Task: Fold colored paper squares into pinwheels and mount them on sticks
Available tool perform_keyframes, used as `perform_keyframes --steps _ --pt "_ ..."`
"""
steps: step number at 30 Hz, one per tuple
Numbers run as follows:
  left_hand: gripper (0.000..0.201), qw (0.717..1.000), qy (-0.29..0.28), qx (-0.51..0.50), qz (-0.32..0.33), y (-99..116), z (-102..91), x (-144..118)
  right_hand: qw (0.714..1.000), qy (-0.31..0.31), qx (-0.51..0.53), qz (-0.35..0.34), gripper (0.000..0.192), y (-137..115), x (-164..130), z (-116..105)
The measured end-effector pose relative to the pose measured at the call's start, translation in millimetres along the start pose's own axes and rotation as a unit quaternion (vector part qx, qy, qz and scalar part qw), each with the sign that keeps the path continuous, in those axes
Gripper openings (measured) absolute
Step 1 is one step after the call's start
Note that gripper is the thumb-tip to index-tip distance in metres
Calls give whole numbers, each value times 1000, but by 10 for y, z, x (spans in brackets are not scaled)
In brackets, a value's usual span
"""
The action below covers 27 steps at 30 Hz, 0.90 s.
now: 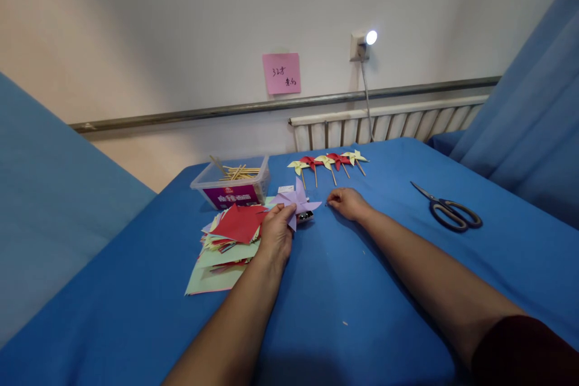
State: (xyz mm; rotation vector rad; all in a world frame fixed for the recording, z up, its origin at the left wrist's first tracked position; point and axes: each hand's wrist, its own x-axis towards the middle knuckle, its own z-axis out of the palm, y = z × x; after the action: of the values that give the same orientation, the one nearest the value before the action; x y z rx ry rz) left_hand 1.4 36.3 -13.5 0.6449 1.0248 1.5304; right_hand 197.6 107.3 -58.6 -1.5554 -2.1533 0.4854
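a matt blue cloth [353, 289] is covering the table, lying smooth with faint creases. the left hand [275, 235] is gripping a matt lilac paper pinwheel [296, 198]. the stack [228, 241] at near left is showing thin matt paper squares. the box [230, 184] at far left is looking like clear, slightly glossy plastic, holding pale wooden sticks [237, 172]. the scissors [447, 208] at right are showing dull metal blades and dark plastic handles.
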Motion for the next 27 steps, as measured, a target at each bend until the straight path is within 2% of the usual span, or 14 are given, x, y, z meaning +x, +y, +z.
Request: perform_keyframes --steps 4,13,20,27 --pt "22 1000 -6 3 -1 -13 -3 -2 1000 -1 -23 -9 14 -72 -13 11" --pt "26 1000 -4 10 -2 -17 -11 -7 998 9 -54 20 13 -147 -30 32" --pt "25 1000 -10 27 6 -39 -29 8 999 -14 -32 -26 21 -130 -37 -2" --pt "25 1000 -9 26 7 -28 -16 -1 997 -53 14 -58 15 -33 -30 -65"
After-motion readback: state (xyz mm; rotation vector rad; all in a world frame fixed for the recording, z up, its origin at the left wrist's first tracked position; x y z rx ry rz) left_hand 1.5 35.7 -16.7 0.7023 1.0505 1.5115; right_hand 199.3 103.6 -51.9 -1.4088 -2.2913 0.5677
